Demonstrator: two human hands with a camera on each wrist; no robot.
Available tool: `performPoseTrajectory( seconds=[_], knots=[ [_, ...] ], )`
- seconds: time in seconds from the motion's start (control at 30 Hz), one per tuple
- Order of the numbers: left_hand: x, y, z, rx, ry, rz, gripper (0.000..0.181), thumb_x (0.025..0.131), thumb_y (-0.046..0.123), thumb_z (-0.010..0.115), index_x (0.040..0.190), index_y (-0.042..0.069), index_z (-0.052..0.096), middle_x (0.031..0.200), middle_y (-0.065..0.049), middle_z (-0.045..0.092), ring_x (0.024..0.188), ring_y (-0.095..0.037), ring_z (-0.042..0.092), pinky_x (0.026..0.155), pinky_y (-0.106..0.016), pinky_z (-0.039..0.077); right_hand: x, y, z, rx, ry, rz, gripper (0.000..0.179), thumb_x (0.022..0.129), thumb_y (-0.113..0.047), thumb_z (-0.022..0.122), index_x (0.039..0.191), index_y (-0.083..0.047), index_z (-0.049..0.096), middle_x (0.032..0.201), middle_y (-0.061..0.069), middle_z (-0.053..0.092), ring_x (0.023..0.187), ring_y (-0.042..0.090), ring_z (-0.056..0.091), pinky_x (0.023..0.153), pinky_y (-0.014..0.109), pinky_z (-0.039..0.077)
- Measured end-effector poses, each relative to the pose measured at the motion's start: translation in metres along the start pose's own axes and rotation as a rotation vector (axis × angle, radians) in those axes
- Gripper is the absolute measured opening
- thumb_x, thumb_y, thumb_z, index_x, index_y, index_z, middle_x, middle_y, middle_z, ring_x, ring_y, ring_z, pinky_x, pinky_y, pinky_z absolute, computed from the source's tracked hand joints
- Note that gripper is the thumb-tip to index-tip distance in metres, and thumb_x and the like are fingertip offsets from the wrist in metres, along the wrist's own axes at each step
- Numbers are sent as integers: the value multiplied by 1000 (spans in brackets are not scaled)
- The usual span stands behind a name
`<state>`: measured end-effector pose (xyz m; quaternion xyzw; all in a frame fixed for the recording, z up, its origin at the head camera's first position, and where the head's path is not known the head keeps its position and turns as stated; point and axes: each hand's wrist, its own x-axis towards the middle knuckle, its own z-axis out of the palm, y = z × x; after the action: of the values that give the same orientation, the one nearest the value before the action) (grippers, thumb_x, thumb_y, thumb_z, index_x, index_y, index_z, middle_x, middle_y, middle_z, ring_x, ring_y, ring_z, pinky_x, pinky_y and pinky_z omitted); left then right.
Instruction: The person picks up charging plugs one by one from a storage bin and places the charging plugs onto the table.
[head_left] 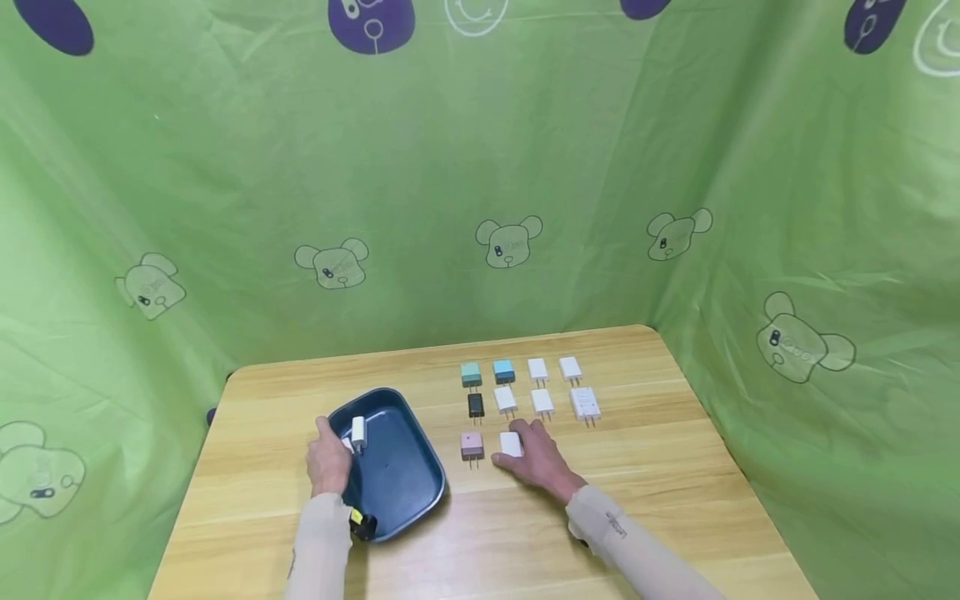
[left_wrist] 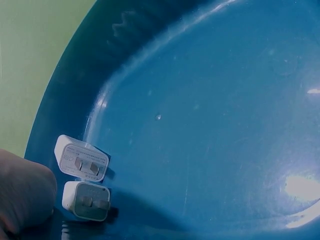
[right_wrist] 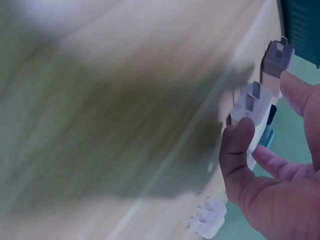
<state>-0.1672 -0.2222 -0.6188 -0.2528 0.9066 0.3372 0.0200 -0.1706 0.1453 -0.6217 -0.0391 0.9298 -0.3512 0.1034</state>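
Head view: L hand [head_left: 328, 465] clamped on left edge of dk-blue tray [head_left: 397, 479]; 2 wht wall chargers [head_left: 358, 431] inside nr that edge. R hand [head_left: 542, 458] fingers apart abt wht plug adapter [head_left: 511, 444], contact unclear, next to pink adapter [head_left: 472, 444] in row furthest from back edge of table [head_left: 660, 467].

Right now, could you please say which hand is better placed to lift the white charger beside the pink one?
Probably the right hand: its thumb and fingers flank that white charger, while the left hand holds the tray, farther away.
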Motion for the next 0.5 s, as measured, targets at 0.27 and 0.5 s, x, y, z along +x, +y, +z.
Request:
performPoseTrajectory(
  seconds=[0.27, 0.5],
  knots=[
    [0, -1, 1, -4, -3, -5, 45, 95, 1, 49, 136, 5, 31, 97, -34, 62, 69, -35, 60, 53, -35, 44, -1, 1, -2, -31, 6, -40, 61, 82, -31, 83, 131, -5, 60, 104, 10, 56, 81, 18, 52, 68, 30, 48],
    [1, -1, 1, -3, 2, 10, 45, 94, 0, 49, 135, 3, 32, 98, -35, 62, 71, -37, 60, 53, -37, 44, -1, -1, -2, -63, 13, -72, 54, 82, -26, 83, 127, -4, 63, 100, 8, 57, 82, 17, 51, 68, 31, 47]
  ],
)
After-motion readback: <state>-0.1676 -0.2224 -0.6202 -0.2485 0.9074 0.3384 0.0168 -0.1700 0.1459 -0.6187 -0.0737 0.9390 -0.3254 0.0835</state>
